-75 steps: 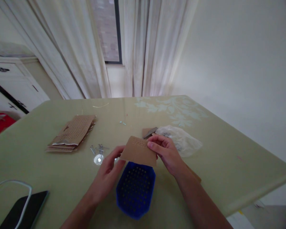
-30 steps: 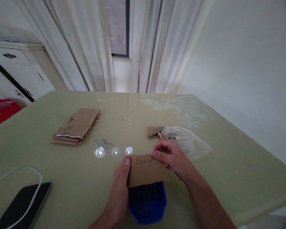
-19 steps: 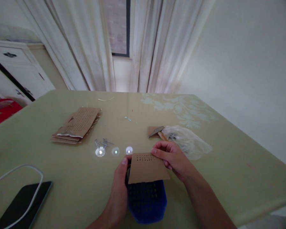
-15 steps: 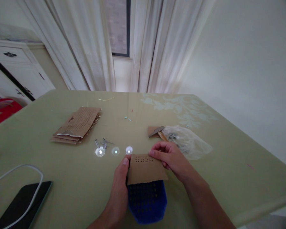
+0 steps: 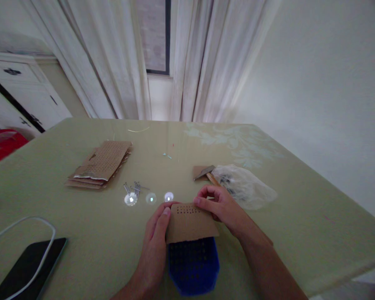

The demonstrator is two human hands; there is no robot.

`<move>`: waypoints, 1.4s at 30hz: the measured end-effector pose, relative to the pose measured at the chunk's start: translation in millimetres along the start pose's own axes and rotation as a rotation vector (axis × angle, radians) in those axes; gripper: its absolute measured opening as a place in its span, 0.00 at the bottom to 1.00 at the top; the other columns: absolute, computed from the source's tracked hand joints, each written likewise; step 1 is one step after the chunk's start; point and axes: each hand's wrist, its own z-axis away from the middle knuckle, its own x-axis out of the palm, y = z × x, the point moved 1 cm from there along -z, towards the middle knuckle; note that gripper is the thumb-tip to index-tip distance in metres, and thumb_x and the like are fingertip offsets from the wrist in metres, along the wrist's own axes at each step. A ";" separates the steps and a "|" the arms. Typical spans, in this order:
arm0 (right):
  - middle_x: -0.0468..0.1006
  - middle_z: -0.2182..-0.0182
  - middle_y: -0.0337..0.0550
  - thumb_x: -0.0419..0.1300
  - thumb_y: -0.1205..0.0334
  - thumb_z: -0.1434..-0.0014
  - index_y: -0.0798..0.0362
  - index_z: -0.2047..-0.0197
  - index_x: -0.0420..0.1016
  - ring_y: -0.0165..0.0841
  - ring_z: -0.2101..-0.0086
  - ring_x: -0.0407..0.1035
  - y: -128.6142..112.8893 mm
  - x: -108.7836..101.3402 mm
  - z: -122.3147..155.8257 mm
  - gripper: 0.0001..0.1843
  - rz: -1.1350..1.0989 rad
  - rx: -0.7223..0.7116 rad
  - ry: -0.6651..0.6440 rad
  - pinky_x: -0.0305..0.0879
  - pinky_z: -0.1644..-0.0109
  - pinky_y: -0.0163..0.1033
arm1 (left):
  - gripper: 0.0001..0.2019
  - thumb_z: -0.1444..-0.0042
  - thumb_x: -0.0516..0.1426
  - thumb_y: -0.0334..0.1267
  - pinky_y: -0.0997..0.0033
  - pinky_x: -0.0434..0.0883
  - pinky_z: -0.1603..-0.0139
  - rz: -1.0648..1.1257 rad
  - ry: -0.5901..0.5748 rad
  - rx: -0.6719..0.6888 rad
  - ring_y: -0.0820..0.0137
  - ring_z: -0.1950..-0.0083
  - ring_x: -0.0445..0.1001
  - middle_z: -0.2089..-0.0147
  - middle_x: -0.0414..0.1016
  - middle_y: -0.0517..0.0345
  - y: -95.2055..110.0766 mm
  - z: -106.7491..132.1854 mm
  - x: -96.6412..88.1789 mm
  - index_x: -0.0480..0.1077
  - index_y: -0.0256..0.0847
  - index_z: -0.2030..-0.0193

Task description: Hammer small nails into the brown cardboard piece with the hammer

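Observation:
A brown cardboard piece (image 5: 190, 223) with rows of small holes near its far edge lies over the far part of a blue perforated plastic tray (image 5: 193, 264). My left hand (image 5: 154, 246) grips the card's left edge, thumb on top. My right hand (image 5: 223, 208) pinches its far right corner with curled fingers. Both hands hold the card on the tray, near the table's front.
A stack of punched cardboard pieces (image 5: 101, 164) lies at the left. Several nails (image 5: 134, 188) lie by light spots on the green table (image 5: 300, 208). A hammer (image 5: 207, 173) and a clear plastic bag (image 5: 243, 185) sit right. A phone (image 5: 27, 266) with white cable lies front left.
The card and tray came closer to me and the card was lowered onto the tray. In the last second the hands only shifted slightly.

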 end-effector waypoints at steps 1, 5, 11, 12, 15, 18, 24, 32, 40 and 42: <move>0.69 0.79 0.33 0.73 0.35 0.45 0.50 0.67 0.77 0.27 0.81 0.57 0.7 -2.4 -1.5 0.26 0.020 -0.012 0.028 0.48 0.79 0.34 | 0.29 0.32 0.52 0.64 0.50 0.79 0.39 -0.079 0.003 0.083 0.50 0.42 0.83 0.46 0.86 0.43 3.8 -8.0 -3.7 0.81 0.42 0.51; 0.72 0.75 0.37 0.62 0.30 0.36 0.50 0.64 0.76 0.31 0.77 0.62 4.8 -18.4 -9.8 0.29 0.142 -0.117 0.237 0.57 0.74 0.37 | 0.24 0.32 0.51 0.58 0.58 0.81 0.53 -0.477 0.113 0.266 0.56 0.54 0.84 0.51 0.85 0.46 29.7 -56.6 -41.8 0.76 0.41 0.47; 0.83 0.62 0.49 0.62 0.39 0.33 0.50 0.59 0.80 0.43 0.64 0.74 17.7 -37.9 -20.3 0.21 0.473 -0.227 0.481 0.69 0.56 0.47 | 0.18 0.35 0.54 0.47 0.39 0.73 0.39 -0.950 0.320 0.253 0.41 0.44 0.79 0.51 0.80 0.38 45.1 -101.7 -105.1 0.73 0.35 0.49; 0.83 0.59 0.51 0.63 0.42 0.33 0.51 0.57 0.80 0.45 0.61 0.75 21.1 -39.5 -21.8 0.19 0.534 -0.233 0.504 0.69 0.53 0.49 | 0.18 0.35 0.54 0.47 0.39 0.73 0.39 -1.007 0.309 0.239 0.39 0.44 0.79 0.52 0.80 0.37 41.8 -103.6 -108.2 0.74 0.35 0.50; 0.82 0.52 0.57 0.65 0.52 0.35 0.52 0.53 0.80 0.51 0.52 0.75 32.3 -42.0 -26.0 0.14 0.701 -0.225 0.536 0.69 0.46 0.54 | 0.17 0.34 0.56 0.49 0.43 0.75 0.42 -1.132 0.271 0.204 0.39 0.45 0.80 0.52 0.82 0.34 30.7 -106.7 -109.7 0.76 0.35 0.54; 0.82 0.50 0.58 0.66 0.59 0.35 0.53 0.51 0.80 0.52 0.49 0.76 41.3 -42.3 -28.7 0.11 0.828 -0.186 0.520 0.71 0.43 0.54 | 0.16 0.31 0.56 0.48 0.48 0.77 0.47 -1.202 0.261 0.171 0.43 0.48 0.82 0.54 0.84 0.36 25.7 -109.4 -109.2 0.78 0.37 0.56; 0.83 0.48 0.48 0.67 0.57 0.27 0.54 0.46 0.80 0.43 0.50 0.79 48.4 -42.1 -33.2 0.12 0.980 -0.081 0.481 0.77 0.44 0.53 | 0.17 0.30 0.54 0.44 0.53 0.77 0.52 -1.260 0.231 0.152 0.46 0.51 0.85 0.54 0.87 0.37 26.6 -113.7 -112.1 0.82 0.36 0.56; 0.81 0.42 0.50 0.67 0.55 0.25 0.53 0.40 0.79 0.43 0.48 0.79 45.8 -41.2 -34.4 0.16 1.054 -0.035 0.448 0.79 0.44 0.54 | 0.16 0.32 0.53 0.40 0.53 0.76 0.53 -1.327 0.220 0.220 0.45 0.54 0.85 0.57 0.86 0.34 25.9 -105.8 -111.6 0.82 0.36 0.60; 0.81 0.42 0.50 0.67 0.55 0.25 0.53 0.40 0.79 0.44 0.48 0.79 43.0 -39.9 -33.5 0.15 1.080 -0.033 0.441 0.79 0.43 0.55 | 0.22 0.30 0.48 0.42 0.44 0.78 0.49 -1.066 0.251 0.350 0.41 0.49 0.84 0.52 0.84 0.28 42.4 -94.3 -99.8 0.77 0.29 0.46; 0.81 0.43 0.49 0.67 0.55 0.25 0.53 0.41 0.79 0.43 0.48 0.79 42.6 -39.7 -33.0 0.15 1.080 -0.039 0.439 0.79 0.43 0.55 | 0.22 0.28 0.48 0.46 0.56 0.80 0.49 -0.920 0.173 0.421 0.53 0.49 0.85 0.48 0.85 0.40 47.7 -87.3 -84.2 0.75 0.36 0.40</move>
